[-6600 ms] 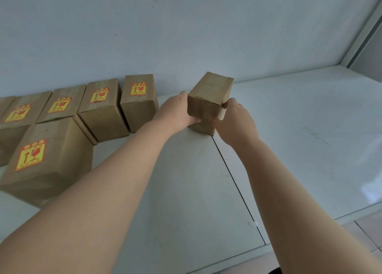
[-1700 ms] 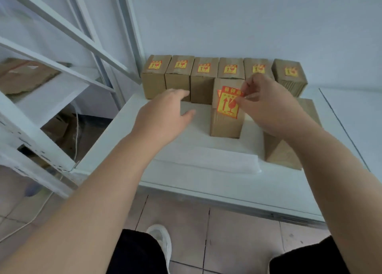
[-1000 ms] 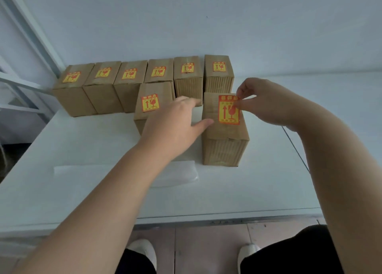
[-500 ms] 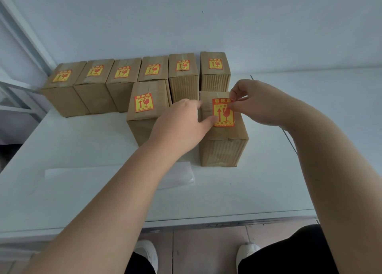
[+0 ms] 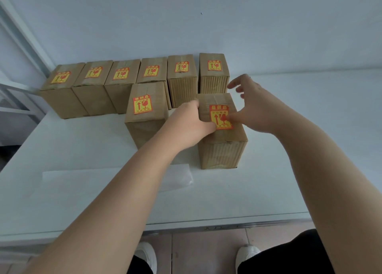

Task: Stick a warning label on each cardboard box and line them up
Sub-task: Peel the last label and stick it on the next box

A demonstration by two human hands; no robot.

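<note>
A cardboard box (image 5: 223, 149) stands near the middle of the white table (image 5: 82, 191), with a red and yellow warning label (image 5: 219, 116) lying on its top. My left hand (image 5: 190, 124) rests against the box's left top edge, thumb at the label's lower left corner. My right hand (image 5: 250, 106) hovers over the box's right side with fingers spread, its thumb pressing the label's right edge. A second labelled box (image 5: 144, 116) stands just to the left. Several labelled boxes (image 5: 124, 81) form a row along the back wall.
A strip of white backing paper (image 5: 115, 178) lies on the table in front of the boxes. A white metal shelf frame (image 5: 18, 66) rises at the left. The table's front edge is close to my legs and shoes.
My right hand let go of the label's top corner and spread its fingers; its thumb now presses the label. The label lies flat on the box. My left hand stays at the box's left side.
</note>
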